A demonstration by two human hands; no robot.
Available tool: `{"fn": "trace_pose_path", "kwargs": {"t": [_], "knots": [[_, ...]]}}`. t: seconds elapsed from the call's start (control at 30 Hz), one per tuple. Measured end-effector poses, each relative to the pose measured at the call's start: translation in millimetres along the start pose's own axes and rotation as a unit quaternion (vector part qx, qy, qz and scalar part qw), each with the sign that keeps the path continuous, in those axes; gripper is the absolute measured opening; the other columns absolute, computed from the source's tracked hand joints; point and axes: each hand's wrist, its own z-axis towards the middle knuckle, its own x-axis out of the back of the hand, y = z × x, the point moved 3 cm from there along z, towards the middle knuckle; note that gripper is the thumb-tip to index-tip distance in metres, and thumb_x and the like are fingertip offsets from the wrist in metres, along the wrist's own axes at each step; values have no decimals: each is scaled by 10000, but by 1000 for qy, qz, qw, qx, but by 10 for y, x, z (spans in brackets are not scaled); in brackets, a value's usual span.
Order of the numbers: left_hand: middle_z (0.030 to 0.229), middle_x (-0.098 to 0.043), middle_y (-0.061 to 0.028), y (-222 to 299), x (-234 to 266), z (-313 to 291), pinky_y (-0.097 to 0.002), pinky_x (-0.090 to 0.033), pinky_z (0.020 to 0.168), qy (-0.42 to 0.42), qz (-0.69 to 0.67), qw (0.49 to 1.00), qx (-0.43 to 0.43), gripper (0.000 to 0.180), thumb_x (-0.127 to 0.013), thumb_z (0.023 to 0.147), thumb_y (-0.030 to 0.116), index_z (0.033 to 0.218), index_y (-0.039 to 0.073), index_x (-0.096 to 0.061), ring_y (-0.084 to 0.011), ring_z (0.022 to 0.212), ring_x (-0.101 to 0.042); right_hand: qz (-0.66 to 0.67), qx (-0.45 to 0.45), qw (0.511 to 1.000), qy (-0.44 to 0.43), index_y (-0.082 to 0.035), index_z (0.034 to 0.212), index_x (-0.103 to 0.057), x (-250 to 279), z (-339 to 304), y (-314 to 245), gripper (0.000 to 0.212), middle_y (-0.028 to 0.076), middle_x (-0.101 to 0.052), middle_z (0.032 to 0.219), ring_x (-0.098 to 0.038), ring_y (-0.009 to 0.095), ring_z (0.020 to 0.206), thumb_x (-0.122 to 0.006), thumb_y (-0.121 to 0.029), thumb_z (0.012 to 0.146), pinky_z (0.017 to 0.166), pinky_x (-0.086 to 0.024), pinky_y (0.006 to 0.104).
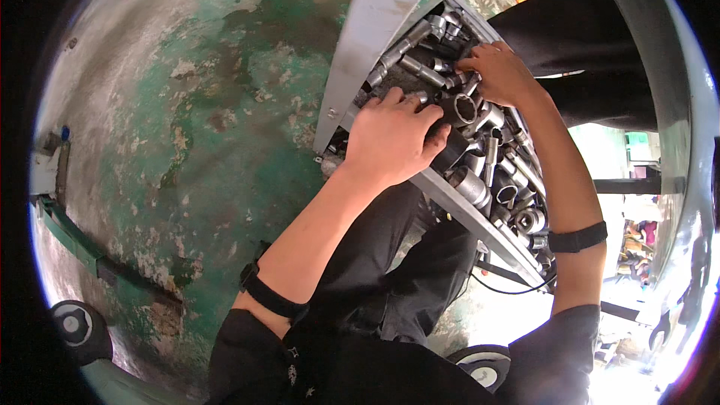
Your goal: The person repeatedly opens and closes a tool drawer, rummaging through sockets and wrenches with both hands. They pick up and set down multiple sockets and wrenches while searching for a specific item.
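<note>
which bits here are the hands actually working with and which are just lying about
In hand:
- left hand on a dark socket
- right hand among the metal sockets
- grey drawer holding them

Lying about:
- worn green floor
- black wheel
- second wheel
- green bar on the floor

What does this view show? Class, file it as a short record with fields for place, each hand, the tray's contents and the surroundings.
place: grey metal tray over a worn green floor
left hand: lies on a large dark socket at the tray's near edge; grip hidden
right hand: fingers down among the sockets; what it holds cannot be told
contents: many steel sockets and extension bars, loosely piled
wrists: a black band on each
surroundings: black wheel at lower left
</note>
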Motion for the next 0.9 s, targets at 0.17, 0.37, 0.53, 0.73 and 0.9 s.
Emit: {"fn": "trace_pose_path", "kwargs": {"t": [0.17, 0.37, 0.53, 0.73, 0.9], "knots": [[878, -665, -37, 23, 17, 0, -402, -498, 753, -2, 5, 1000, 2, 249, -616, 900, 383, 998, 169, -697, -246, 886, -615, -4, -80, 997, -8, -169, 997, -742, 89, -149, 75, 340, 62, -610, 989, -575, 256, 1083, -605, -15, 727, 959, -424, 392], [860, -665, -37, 47, 7, -12, -408, -494, 744, -7, 14, 1000, 8, 249, -628, 881, 376, 985, 164, -706, -242, 871, -613, 129, -123, 982, -57, -107, 905, -692, 100, 110, 68, 168, 170, -695, 883, -664, 371, 854, -594, -147, 774, 730, -514, 486], [843, -680, -39, 37, -6, 10, -397, -486, 714, 6, 15, 1000, 3, 231, -651, 847, 365, 945, 167, -721, -241, 818, -617, 29, -85, 995, -48, -110, 975, -672, -36, 194, 50, 212, 181, -693, 874, -664, 389, 862, -601, -195, 794, 765, -523, 491], [651, -652, -36, 79, -43, -37, -358, -448, 608, 45, 10, 999, 16, 182, -668, 812, 328, 838, 149, -695, -228, 621, -628, 29, -93, 990, -99, -48, 874, -742, -63, 60, 58, 296, 182, -713, 864, -698, 361, 841, -623, -308, 796, 763, -550, 477], [517, -563, -66, 141, -58, -65, -365, -411, 534, 88, -18, 996, 0, 178, -686, 797, 300, 762, 131, -642, -246, 481, -577, 9, -124, 981, -150, -102, 896, -711, 3, -2, 41, 229, 162, -702, 867, -680, 361, 879, -660, -221, 707, 765, -537, 459]]}}
